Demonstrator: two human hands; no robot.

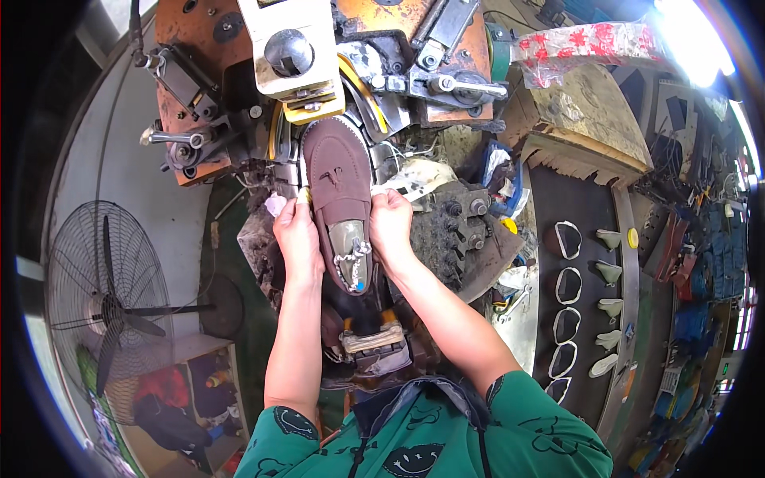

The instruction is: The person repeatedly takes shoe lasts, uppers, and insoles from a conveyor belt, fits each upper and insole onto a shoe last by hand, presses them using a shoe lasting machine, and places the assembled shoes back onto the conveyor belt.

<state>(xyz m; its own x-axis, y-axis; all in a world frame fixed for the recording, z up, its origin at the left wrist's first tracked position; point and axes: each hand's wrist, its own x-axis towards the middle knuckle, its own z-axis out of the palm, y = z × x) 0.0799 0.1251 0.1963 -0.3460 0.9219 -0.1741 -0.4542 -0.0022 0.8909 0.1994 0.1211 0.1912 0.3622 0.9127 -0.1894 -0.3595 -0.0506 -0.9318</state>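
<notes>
A brown tassel loafer point(338, 171) sits on a greenish shoe last point(348, 239), its toe pointing away from me under the machine's pale press head point(296, 56). My left hand point(298, 239) is closed at the loafer's left side, with pale and yellowish wraps or scraps by its fingertips. On the opposite side my right hand point(392, 223) is closed against the loafer's edge, fingers curled in. The exact grip of the fingertips is hidden. White crumpled strands and a blue spot show on the heel end of the last.
Orange machine blocks point(446, 48) with clamps flank the press head. A wire-guarded fan point(110, 307) stands at left above a shelf of cloth. On the right, a dark conveyor point(550, 207) bears white-rimmed loops and several pale shoe-shaped pieces. A worn wooden box point(586, 119) stands beyond.
</notes>
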